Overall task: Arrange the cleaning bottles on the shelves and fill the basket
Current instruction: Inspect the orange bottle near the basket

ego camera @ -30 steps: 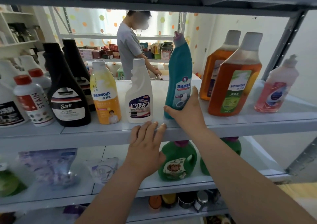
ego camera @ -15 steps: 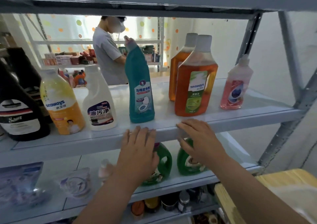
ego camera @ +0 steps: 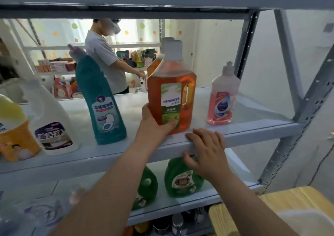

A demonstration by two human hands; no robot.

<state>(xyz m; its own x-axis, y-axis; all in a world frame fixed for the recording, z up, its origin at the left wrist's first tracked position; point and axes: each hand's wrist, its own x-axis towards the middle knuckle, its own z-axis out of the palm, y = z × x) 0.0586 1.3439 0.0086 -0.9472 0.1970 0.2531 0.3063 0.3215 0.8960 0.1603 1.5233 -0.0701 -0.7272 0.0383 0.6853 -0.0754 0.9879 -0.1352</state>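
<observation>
My left hand (ego camera: 153, 125) grips the base of the front orange seaways bottle (ego camera: 173, 89), which stands on the grey metal shelf (ego camera: 253, 125); a second orange bottle (ego camera: 153, 65) stands right behind it. My right hand (ego camera: 206, 152) rests on the shelf's front edge with fingers spread, just right of that bottle. A teal toilet-cleaner bottle (ego camera: 101, 100) stands to the left, then a white spray bottle (ego camera: 50, 122) and a yellow-orange bottle (ego camera: 12, 129). A pink bottle (ego camera: 223, 96) stands to the right.
Two green jugs (ego camera: 182, 179) stand on the shelf below, with plastic pouches (ego camera: 45, 212) to their left and jars lower down. A yellow-wood surface (ego camera: 240, 212) lies at bottom right. Another person (ego camera: 106, 64) stands behind the rack at further shelves.
My left hand left the shelf edge and took hold of the orange bottle's base. My right hand let go of the teal bottle and settled on the shelf edge. The view swung right.
</observation>
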